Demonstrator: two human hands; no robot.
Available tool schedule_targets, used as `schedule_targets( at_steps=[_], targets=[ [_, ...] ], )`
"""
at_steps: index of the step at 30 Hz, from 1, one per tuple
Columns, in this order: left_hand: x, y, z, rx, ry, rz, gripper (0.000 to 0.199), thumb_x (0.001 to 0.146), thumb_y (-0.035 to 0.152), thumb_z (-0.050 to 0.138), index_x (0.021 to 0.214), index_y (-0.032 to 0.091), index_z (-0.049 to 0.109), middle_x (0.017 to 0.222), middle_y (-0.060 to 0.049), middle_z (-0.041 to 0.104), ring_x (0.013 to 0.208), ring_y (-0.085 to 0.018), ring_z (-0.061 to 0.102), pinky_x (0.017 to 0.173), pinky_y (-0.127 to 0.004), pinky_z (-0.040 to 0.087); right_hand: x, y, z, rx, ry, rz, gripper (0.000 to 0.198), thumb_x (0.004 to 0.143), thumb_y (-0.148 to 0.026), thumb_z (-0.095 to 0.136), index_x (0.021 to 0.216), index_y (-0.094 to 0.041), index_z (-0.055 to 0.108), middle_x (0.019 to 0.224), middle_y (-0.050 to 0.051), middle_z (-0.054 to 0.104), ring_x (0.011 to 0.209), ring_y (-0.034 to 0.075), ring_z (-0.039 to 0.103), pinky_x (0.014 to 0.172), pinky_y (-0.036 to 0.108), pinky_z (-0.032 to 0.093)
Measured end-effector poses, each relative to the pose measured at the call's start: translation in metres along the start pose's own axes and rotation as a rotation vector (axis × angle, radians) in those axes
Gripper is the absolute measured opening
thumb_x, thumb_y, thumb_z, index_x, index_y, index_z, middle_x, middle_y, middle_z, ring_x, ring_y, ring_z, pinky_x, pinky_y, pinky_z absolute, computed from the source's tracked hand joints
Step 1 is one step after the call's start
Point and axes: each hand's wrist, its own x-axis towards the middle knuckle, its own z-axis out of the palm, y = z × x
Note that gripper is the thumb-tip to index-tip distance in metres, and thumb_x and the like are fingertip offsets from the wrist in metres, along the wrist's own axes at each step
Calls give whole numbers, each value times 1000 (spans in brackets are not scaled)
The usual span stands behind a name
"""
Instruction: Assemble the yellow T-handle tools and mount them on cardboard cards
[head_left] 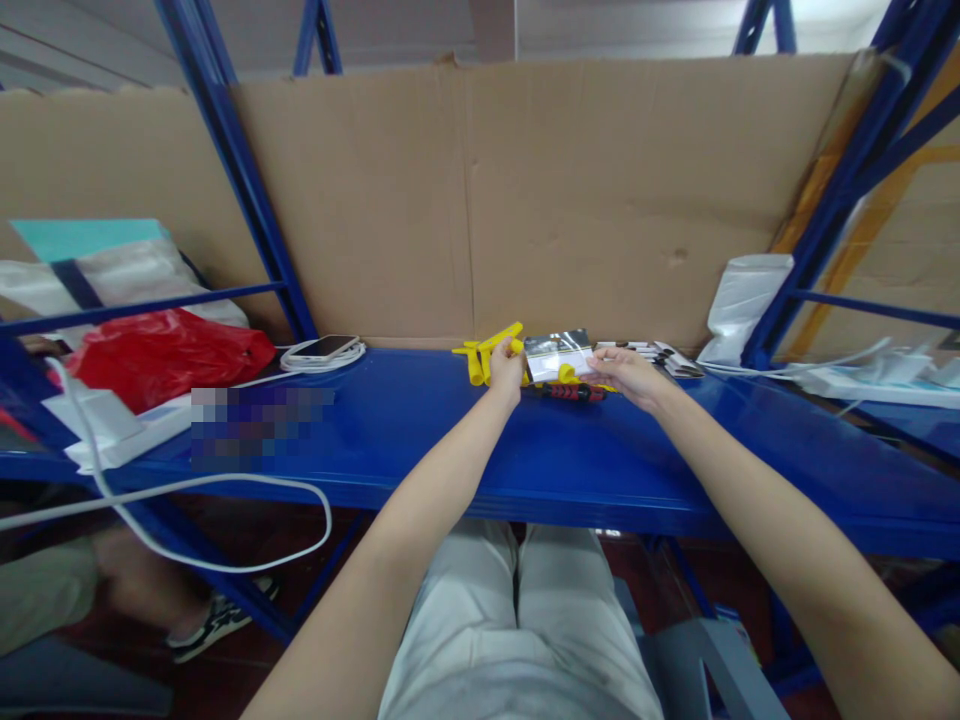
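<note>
Above the blue shelf top, both hands grip a small flat packet, shiny black along its upper part and white below. My left hand has its fingers closed on the left edge. My right hand pinches the right edge. Yellow plastic pieces lie beside and behind my left hand; their exact kind I cannot make out. Under the packet rests a red and black handled tool, its tip hidden. Behind my right hand is a pile of black and white packets.
A phone lies on a coiled white cable at the back left. Farther left are a red plastic bag and a white power strip. A white pouch leans by the right post. Cardboard walls the back. Another person's leg shows lower left.
</note>
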Motion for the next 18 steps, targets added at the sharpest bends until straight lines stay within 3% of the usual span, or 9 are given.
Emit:
schedule_targets(
  at_steps=[5,10,14,18],
  targets=[
    [-11,9,6,-211,-36,-113,42,66,7,70,106,18,64,83,-2,73,79,-18,70,76,-30,55,4,4,0,68,55,-34,20,81,-5,60,66,-17,55,65,0,66,58,7,63,58,16,51],
    [-15,14,8,-271,-132,-147,16,78,23,60,89,17,69,73,-2,72,81,-19,70,81,-32,53,8,7,-2,99,73,-64,17,78,-7,64,67,-18,56,67,-1,67,58,8,63,57,16,51],
    [-20,20,6,-301,-253,-180,39,87,46,47,85,15,71,81,-7,74,89,-21,70,85,-32,50,10,7,-1,119,141,-69,19,78,-5,64,66,-18,56,65,-2,67,56,7,63,55,15,50],
    [-29,26,7,-263,-329,-166,44,88,49,45,89,14,72,88,-9,75,100,-22,67,91,-31,47,14,10,-2,148,158,-115,21,74,-7,68,63,-18,53,65,-3,67,58,7,64,55,15,50]
  ],
)
